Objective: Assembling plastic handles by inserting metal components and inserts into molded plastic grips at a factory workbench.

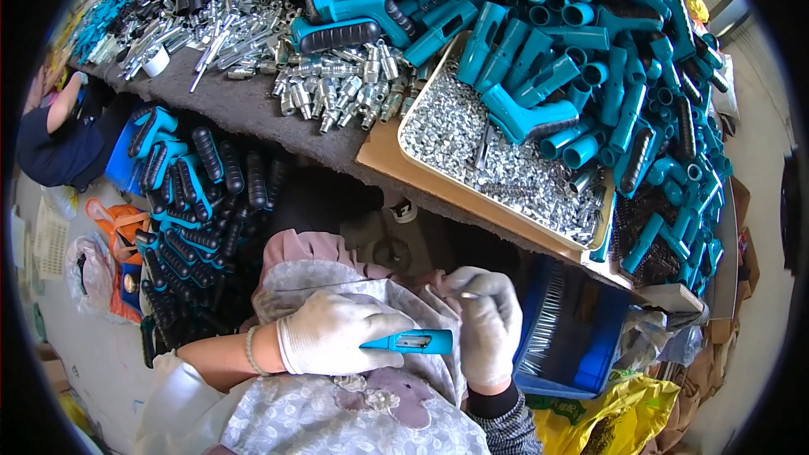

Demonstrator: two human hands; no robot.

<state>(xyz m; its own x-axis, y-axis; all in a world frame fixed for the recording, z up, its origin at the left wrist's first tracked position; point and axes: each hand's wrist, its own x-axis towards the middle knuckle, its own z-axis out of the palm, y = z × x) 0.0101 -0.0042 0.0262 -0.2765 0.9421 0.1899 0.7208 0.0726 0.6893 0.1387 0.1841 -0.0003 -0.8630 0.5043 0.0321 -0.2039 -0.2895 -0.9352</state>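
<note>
My left hand (337,333), in a white glove, is closed around a teal plastic tool housing (425,342) with a slot in its upper side. The housing lies level above my lap, its open end toward my right hand. My right hand (489,320), gloved too, is raised just beyond that end, apart from the housing. Its fingers are curled and pinched together; whatever is between the tips is too small to name. Under both hands spreads a grey patterned apron (286,417) with pink ruffles. Ahead, a shallow tray (404,131) holds many small silvery metal parts.
Teal housings (581,38) are heaped on the table behind the tray. Metal fittings (337,88) lie left of it. Black-gripped teal handles (194,177) pile up at my left. A blue bin (590,371) with long metal pins stands at right. Another person (63,139) sits far left.
</note>
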